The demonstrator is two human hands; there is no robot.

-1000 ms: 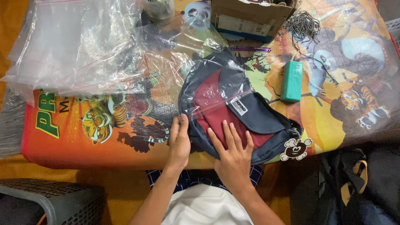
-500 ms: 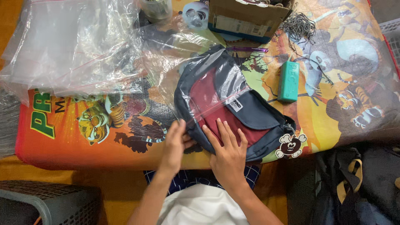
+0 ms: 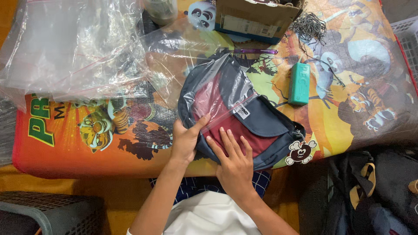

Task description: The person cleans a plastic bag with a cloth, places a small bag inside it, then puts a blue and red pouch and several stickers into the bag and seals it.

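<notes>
A navy and dark red bag [image 3: 257,124] lies on the cartoon-printed table [image 3: 109,143], its far half inside a clear zip plastic bag [image 3: 213,78]. A skull-shaped tag [image 3: 300,152] hangs off the bag's near right corner. My left hand [image 3: 186,140] pinches the plastic bag's open edge at the bag's left side, thumb on top. My right hand [image 3: 233,161] lies flat with fingers spread on the bag's red front panel.
A heap of clear plastic bags [image 3: 74,48] fills the far left. A cardboard box [image 3: 257,15], a purple pen [image 3: 254,51], a teal rectangular block [image 3: 299,83] and a tangle of black cords [image 3: 311,26] lie at the back. Dark bags [image 3: 374,191] sit at right, a grey basket [image 3: 48,213] lower left.
My left hand has closed on the plastic bag's edge and drawn it further over the bag. The right hand stays pressed on the red panel, shifted slightly left.
</notes>
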